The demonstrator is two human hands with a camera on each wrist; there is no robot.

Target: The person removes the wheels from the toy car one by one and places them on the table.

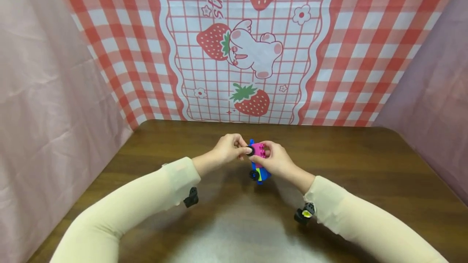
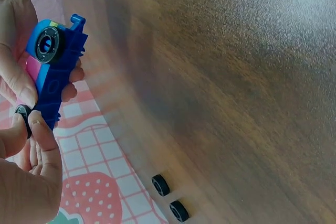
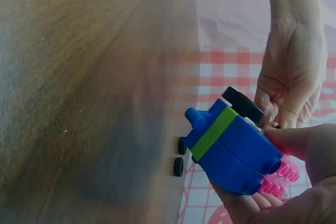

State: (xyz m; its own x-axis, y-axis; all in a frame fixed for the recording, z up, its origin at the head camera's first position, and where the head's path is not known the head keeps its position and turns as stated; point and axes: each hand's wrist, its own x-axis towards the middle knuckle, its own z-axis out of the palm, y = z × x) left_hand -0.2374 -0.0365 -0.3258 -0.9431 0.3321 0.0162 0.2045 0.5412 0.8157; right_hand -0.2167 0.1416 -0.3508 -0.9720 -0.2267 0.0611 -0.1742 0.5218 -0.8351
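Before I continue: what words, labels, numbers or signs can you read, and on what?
"stra", sideways in red on the backdrop cloth; the rest is unclear.
Black wheel on the blue toy: any marks too small to read.
Yellow patch on the right-wrist device: nothing readable.

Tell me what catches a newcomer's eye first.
Likely the strawberry-print cloth hanging behind the table. Next, the blue-and-pink toy vehicle in the right hand, toward the table's far edge, with the left hand pinching a black wheel at its side. Two loose wheels lie near the cloth.
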